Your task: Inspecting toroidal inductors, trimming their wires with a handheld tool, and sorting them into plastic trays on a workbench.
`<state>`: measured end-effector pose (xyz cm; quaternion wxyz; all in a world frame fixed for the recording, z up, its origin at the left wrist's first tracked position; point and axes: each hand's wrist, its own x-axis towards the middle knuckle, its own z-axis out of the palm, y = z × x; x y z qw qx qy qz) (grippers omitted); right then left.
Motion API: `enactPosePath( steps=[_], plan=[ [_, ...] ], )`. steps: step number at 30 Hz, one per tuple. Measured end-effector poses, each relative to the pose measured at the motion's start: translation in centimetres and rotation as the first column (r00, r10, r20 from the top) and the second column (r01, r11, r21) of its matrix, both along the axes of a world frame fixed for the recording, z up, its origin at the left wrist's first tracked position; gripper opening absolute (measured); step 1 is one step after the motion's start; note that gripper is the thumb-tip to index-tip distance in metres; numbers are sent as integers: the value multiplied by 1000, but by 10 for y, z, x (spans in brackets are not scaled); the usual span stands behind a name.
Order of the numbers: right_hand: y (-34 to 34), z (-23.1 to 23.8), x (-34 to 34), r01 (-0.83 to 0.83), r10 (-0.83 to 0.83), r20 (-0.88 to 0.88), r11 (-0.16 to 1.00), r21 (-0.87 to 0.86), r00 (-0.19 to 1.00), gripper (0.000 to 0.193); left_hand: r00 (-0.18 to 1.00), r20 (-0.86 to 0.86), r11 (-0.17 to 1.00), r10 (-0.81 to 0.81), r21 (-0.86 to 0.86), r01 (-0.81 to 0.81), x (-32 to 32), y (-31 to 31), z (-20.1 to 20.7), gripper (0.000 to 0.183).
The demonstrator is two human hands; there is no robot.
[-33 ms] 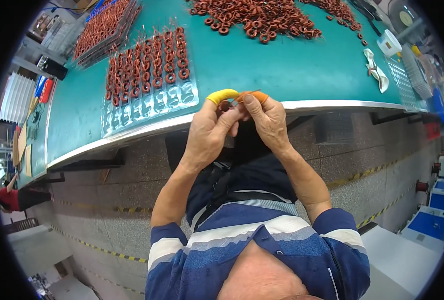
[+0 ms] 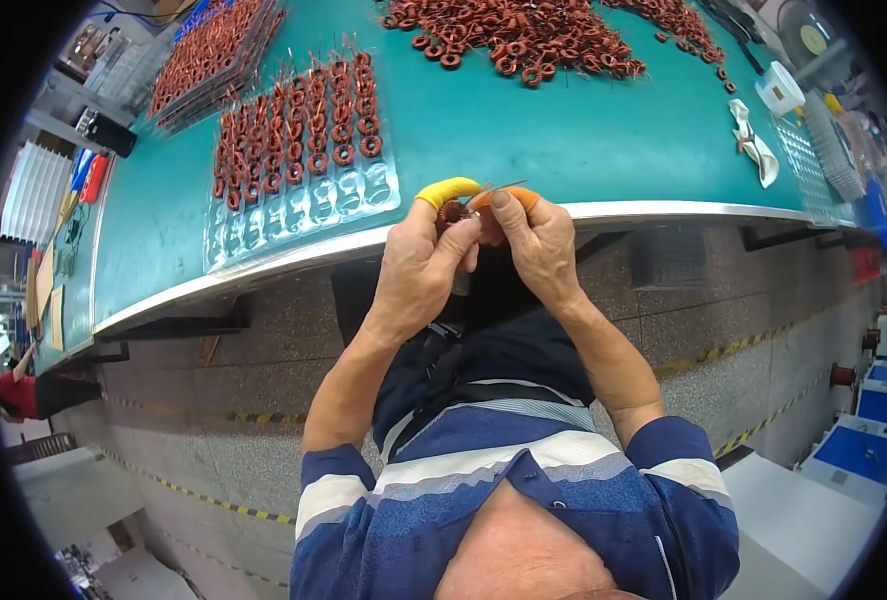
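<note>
Near the centre of the frame, just in front of the edge of the green bench (image 2: 564, 145), the left hand (image 2: 414, 262) pinches a small copper-coloured coil (image 2: 453, 212) between thumb and fingers, its index finger wearing a yellow finger cover (image 2: 446, 189); the right hand (image 2: 542, 248) comes in from the right with its thumb pressed against an orange finger cover (image 2: 524, 199), closed on the thin wire ends (image 2: 507, 186) of that coil, which poke out above the fingertips; the exact contact there is partly hidden by the fingers.

In the upper left of the frame a clear plastic tray (image 2: 369, 196) lies on the bench, holding columns of similar coils (image 2: 294, 135), with bare moulded pockets along its lower part; farther up and to the left stand stacked trays (image 2: 209, 65) packed with more coils; a large loose heap of coils (image 2: 524, 42) spreads across the top centre, and a smaller heap (image 2: 679, 25) trails toward the upper right; beyond it, near the right end of the bench, are a white tub (image 2: 780, 90) and, below that, a crumpled white cloth item (image 2: 756, 150); at the far left edge of the frame, part of another person in red (image 2: 22, 397) shows.
</note>
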<state>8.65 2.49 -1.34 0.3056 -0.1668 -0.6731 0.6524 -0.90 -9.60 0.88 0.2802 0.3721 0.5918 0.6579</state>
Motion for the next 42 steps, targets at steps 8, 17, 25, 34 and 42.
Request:
enactPosePath(
  steps=[8,17,25,34,42],
  plan=[
    [1,13,-3,8,-5,21,992,-125,1000,35,984,-106,990,140,9,-140,-2,-4,-15,22],
    [6,10,-6,-100,88,-52,939,-329,995,22,987,56,986,-148,-66,152,-18,-19,-18,37],
    [-3,25,-1,-160,122,-169,960,-230,978,19,991,59,992,-117,51,114,-5,-25,-7,33],
    [-19,34,0,4,-8,-119,999,-33,993,18,904,408,958,-130,287,8,12,-24,-4,29],
    [-14,13,-5,-42,28,-124,993,-111,992,27,875,477,961,-87,271,-52,10,-21,-10,24]
  ],
)
